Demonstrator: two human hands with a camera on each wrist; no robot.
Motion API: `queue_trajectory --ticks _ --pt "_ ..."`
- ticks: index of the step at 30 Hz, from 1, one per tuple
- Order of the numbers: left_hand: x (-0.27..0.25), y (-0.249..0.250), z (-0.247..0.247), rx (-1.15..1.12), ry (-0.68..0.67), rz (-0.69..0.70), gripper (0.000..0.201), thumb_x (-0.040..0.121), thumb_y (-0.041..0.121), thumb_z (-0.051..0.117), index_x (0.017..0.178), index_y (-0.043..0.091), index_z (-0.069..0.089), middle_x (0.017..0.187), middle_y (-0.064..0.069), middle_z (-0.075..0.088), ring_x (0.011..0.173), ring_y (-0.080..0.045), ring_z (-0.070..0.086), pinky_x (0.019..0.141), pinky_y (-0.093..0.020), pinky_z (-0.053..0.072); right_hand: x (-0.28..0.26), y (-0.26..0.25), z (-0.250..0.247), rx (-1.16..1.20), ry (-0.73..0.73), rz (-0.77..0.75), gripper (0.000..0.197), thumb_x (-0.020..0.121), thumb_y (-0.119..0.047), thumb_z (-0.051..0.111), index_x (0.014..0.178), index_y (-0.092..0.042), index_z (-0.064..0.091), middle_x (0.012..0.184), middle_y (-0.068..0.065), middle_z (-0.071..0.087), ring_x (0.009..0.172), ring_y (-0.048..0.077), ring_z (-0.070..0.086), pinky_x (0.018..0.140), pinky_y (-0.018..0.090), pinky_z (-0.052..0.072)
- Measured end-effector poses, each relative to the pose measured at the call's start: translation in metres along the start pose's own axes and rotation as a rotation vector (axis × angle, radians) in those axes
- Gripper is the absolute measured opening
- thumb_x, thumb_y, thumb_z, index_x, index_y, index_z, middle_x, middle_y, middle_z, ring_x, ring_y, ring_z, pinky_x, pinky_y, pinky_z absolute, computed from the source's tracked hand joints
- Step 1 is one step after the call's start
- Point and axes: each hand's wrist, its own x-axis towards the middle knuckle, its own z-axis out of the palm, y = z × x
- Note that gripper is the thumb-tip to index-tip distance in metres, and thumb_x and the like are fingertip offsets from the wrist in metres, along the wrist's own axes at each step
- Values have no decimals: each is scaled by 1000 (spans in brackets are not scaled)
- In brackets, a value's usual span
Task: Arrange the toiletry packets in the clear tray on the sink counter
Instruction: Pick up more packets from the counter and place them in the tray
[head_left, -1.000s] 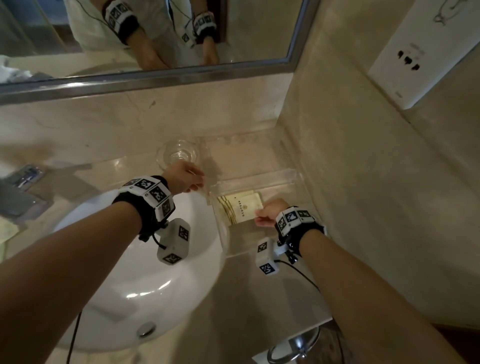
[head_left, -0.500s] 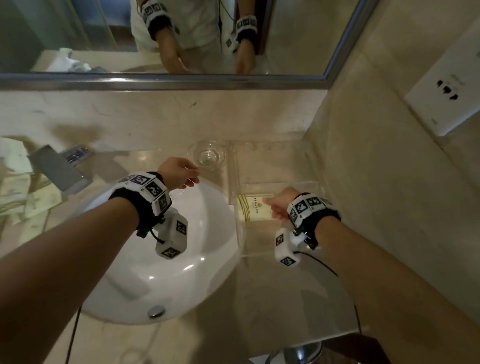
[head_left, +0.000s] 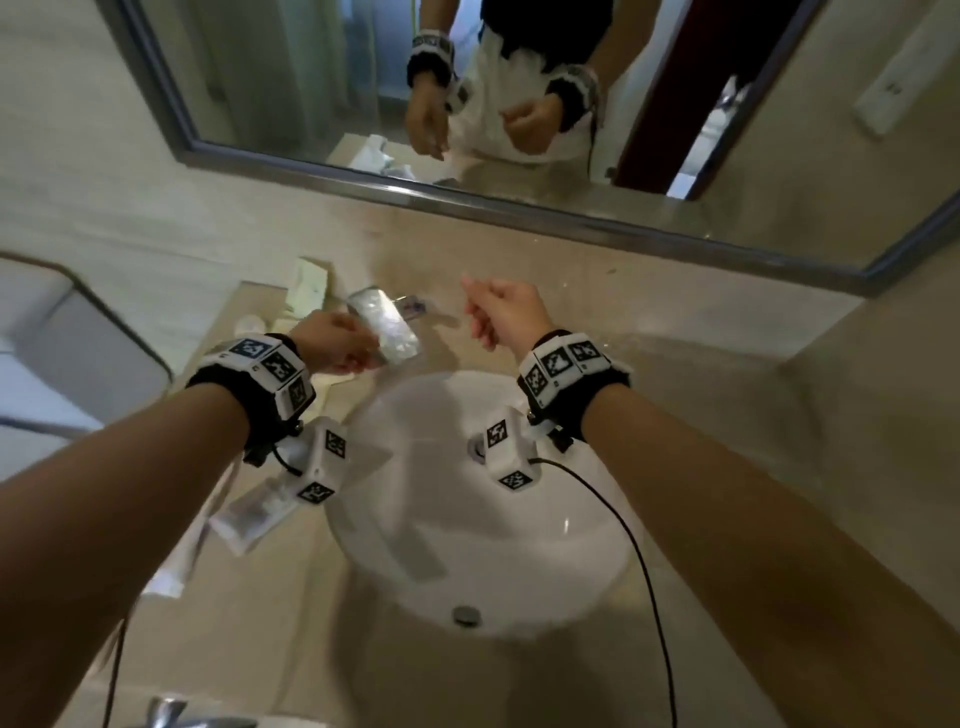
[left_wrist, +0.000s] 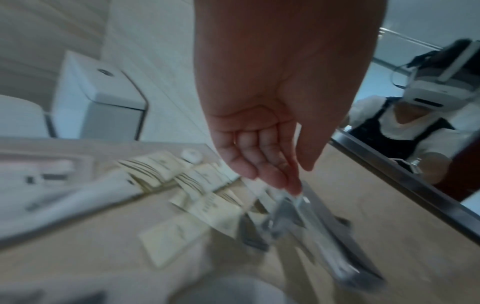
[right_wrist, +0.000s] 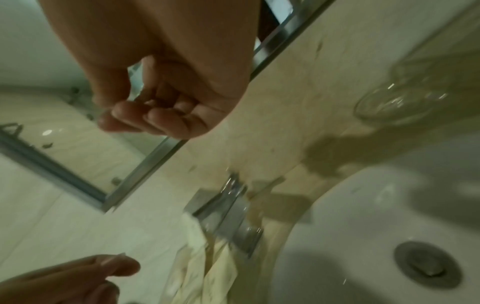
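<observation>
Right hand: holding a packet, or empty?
Empty. In the head view the right hand is curled on nothing; the right wrist view shows its fingers bare against the palm, with nothing between them.

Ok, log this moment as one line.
left hand open near faucet | right hand curled, empty, near basin | packets loose beside basin

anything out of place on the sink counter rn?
Yes. Cream toiletry packets lie scattered and overlapping at odd angles on the counter beside the faucet, not in a tray. A clear-wrapped packet lies skewed beside the basin. No tray is in view.
</observation>
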Motion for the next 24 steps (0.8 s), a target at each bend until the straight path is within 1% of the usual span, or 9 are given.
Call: queue_trajectory --ticks 5,8,10,11,13,15,17,20,24 --pt "1 -65 -85 -46 182 -100 20 90 12 57 70 9 57 57 -6 62 49 -16 53 54 -22 43 16 4 106 -72 -175 15 33 94 -22 55 63 -10 55 52 7 54 28 5 45 35 15 39" --pt "5 -105 -117 -16 253 -164 14 89 13 59 75 9 58 60 -5 63 46 -11 59 55 -22 43 27 23 161 -182 -226 55 27 93 -20 56 67 -16 54 58 6 57 41 11 51 45 22 45" --pt "11 -121 -124 27 273 -173 11 87 15 62 87 5 64 77 -13 65 68 -21 63 67 -29 50 36 38 182 -262 -206 77 20 92 -22 57 72 -17 55 62 3 60 53 16 55 57 31 50" --pt "18 -130 -130 46 289 -183 18 85 17 64 94 2 66 86 -18 67 79 -26 63 77 -34 53 41 45 193 -313 -201 83 17 91 -25 58 76 -16 56 69 3 62 61 18 58 65 34 53" --pt "29 -141 -133 77 335 -222 31 82 21 68 105 0 65 104 -21 67 96 -32 64 92 -42 52 51 56 204 -413 -194 76 13 90 -26 59 83 -15 56 87 4 63 81 19 59 76 32 50" --pt "40 -149 -135 109 373 -268 41 80 28 69 112 4 60 114 -18 64 104 -34 62 94 -42 51 62 64 214 -492 -182 87 17 90 -26 58 95 -10 60 101 7 63 92 19 57 77 24 43" --pt "51 -157 -137 99 369 -301 50 80 33 68 120 6 54 122 -16 59 109 -32 59 96 -40 48 74 71 224 -549 -171 122 26 90 -28 59 107 -7 59 113 8 64 103 22 59 82 26 45" --pt "65 -165 -135 97 348 -313 63 79 39 67 129 7 45 131 -15 53 118 -32 53 101 -40 44 89 81 240 -587 -133 161 35 89 -30 60 115 -8 55 121 11 62 112 28 58 94 36 47" --pt "81 -167 -131 73 307 -325 74 76 37 73 134 8 37 136 -13 49 121 -31 51 102 -39 45 105 86 253 -654 -80 190 40 90 -30 58 121 -6 51 124 12 60 115 30 56 91 35 46"
